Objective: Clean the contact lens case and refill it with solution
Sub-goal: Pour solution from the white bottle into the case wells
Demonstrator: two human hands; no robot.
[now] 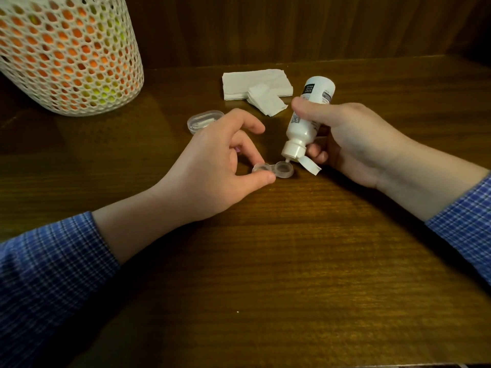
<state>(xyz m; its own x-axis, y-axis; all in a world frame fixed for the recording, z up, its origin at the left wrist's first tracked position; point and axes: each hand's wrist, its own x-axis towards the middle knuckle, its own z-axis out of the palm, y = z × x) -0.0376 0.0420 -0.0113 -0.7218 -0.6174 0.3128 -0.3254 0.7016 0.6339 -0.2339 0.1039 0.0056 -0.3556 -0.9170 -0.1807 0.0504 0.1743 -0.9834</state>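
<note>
A clear contact lens case (273,170) with two round wells lies on the wooden table (265,261). My left hand (220,166) pinches its left well between thumb and forefinger. My right hand (353,139) grips a white solution bottle (305,118), tipped nozzle-down. The nozzle tip sits just over the right well, and the flip cap hangs open below the nozzle. I cannot tell whether liquid is in the wells.
A folded stack of white tissues (255,83) with a smaller crumpled piece (267,100) lies behind the hands. A clear plastic lidded box (203,120) sits behind my left hand. A white mesh basket (66,54) with orange and green contents stands at the far left.
</note>
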